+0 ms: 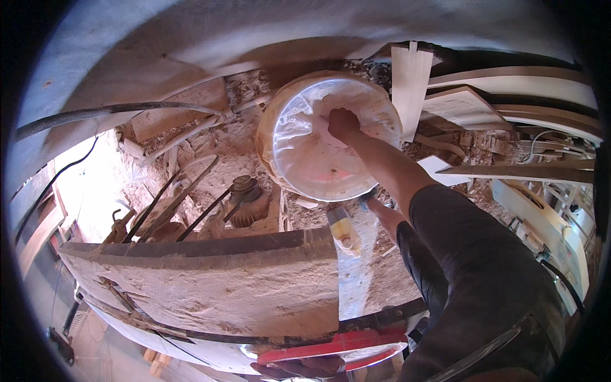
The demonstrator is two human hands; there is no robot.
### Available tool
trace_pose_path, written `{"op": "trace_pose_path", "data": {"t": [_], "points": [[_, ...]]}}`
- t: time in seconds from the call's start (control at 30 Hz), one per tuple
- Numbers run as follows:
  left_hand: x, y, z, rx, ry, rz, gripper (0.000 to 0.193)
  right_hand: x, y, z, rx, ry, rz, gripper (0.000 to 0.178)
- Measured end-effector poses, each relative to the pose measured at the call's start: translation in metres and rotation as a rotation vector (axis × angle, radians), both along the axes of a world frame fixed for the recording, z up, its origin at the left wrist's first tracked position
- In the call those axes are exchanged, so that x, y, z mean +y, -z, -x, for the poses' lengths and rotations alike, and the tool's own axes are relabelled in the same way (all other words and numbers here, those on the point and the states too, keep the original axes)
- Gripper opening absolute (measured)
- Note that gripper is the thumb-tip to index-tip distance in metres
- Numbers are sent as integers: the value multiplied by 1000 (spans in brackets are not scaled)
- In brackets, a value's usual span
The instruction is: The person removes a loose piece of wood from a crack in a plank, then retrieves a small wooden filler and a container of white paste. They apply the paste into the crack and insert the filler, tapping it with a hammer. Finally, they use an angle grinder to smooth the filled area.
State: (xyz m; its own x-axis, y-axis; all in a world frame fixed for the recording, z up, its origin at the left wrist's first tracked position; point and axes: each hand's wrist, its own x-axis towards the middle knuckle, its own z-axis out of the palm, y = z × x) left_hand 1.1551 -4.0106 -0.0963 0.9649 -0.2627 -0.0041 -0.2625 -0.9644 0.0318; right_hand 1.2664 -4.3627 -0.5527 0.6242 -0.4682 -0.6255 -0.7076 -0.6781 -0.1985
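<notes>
My right hand [344, 126] reaches down into a wide round tub [305, 184] with a pale rim and what looks like clear plastic lining. Its fingers are closed against the pinkish, dusty inside; anything they hold is hidden beneath the fist. At the lower edge, my left hand [299, 367] is partly in view and dark. It appears to grip a round, shallow piece with a red rim [344, 344], which is tilted and cut off by the picture's lower part.
A dust-covered machine table [210, 286] fills the near left. Behind it stand a motor [245, 207] and belts. A bottle with yellow on it [345, 232] lies near the tub. Wooden boards [408, 86] lean at the right; a black hose [114, 113] crosses the upper left.
</notes>
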Motion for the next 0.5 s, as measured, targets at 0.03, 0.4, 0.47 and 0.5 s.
{"op": "trace_pose_path", "data": {"t": [0.03, 0.4, 0.47, 0.5], "points": [[0, 0, 1, 0, 1, 1, 60, 0, 2, 1, 3, -3, 1, 20], [1, 1, 8, -24, 16, 39, 63, -24, -37, 6, 52, 130, -251, 18], [1, -3, 13, -45, 2, 40, 63, -8, -55, -2, 21, 250, -322, 19], [4, -2, 14, -55, 5, 54, 64, -6, -58, -3, 25, 355, -415, 24]]}}
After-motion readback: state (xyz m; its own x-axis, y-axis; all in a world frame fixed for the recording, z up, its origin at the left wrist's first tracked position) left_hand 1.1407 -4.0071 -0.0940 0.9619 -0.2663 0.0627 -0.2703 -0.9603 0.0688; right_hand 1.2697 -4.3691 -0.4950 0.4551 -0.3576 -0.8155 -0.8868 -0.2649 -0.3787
